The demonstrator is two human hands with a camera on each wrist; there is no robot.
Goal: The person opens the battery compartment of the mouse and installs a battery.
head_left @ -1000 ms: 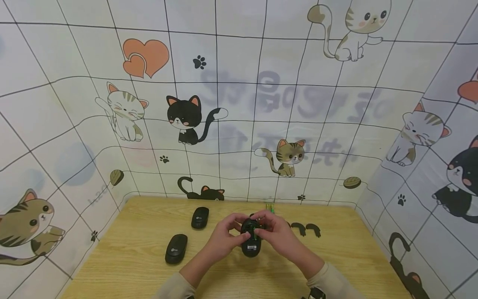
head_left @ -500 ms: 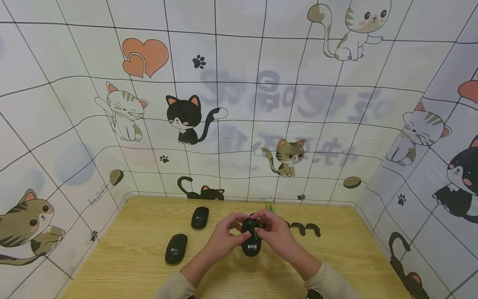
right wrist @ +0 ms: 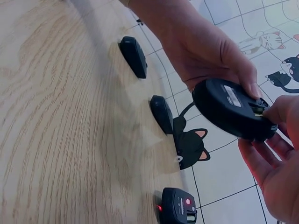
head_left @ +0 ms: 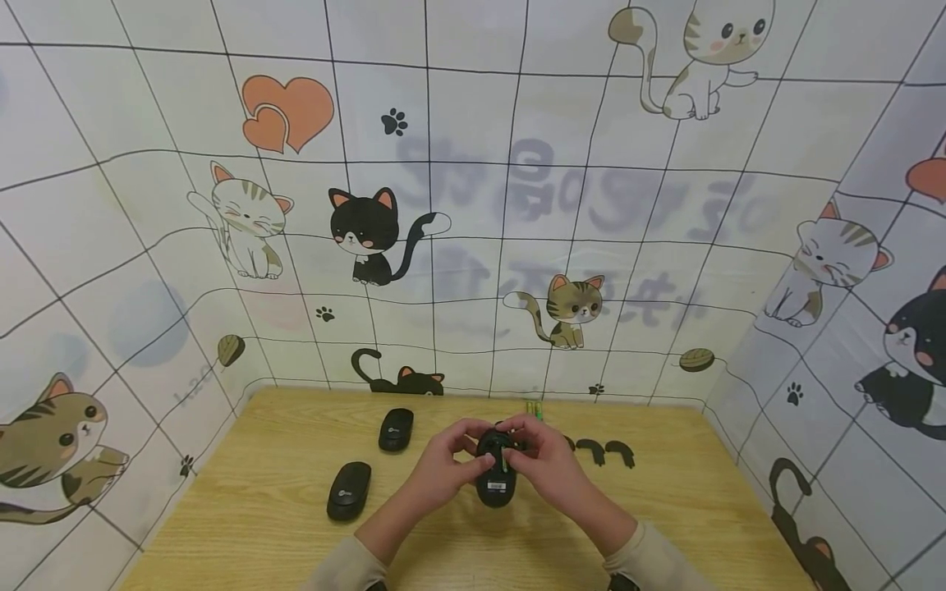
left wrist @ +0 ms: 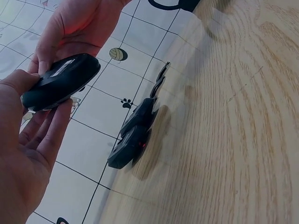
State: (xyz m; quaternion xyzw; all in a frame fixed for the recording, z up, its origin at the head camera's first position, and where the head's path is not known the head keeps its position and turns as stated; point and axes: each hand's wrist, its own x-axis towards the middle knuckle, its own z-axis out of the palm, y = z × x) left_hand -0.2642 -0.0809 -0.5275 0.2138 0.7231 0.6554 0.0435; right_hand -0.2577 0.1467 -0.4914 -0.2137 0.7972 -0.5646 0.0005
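Note:
A black computer mouse (head_left: pixel 497 486) is held underside up in front of me, its white label facing the head view. My left hand (head_left: pixel 442 466) grips its left side, thumb on the underside and fingers behind. My right hand (head_left: pixel 553 469) holds the other side, its thumb pressing at the battery slot. Inside that slot a yellowish battery (right wrist: pixel 258 110) partly shows in the right wrist view; the thumb hides the rest. Both wrist views show the mouse raised off the table.
Two black mice (head_left: pixel 396 429) (head_left: pixel 349 491) lie on the wooden table to the left. Behind the right hand are small batteries (head_left: pixel 534 410) and curved black covers (head_left: pixel 590 451). Another mouse (right wrist: pixel 177 205) with a red light shows in the right wrist view. A cat-print sheet surrounds the table.
Both hands keep their hold with hardly any shift. The mouse has tilted slightly, and the strip beside the right thumb looks paler than before.

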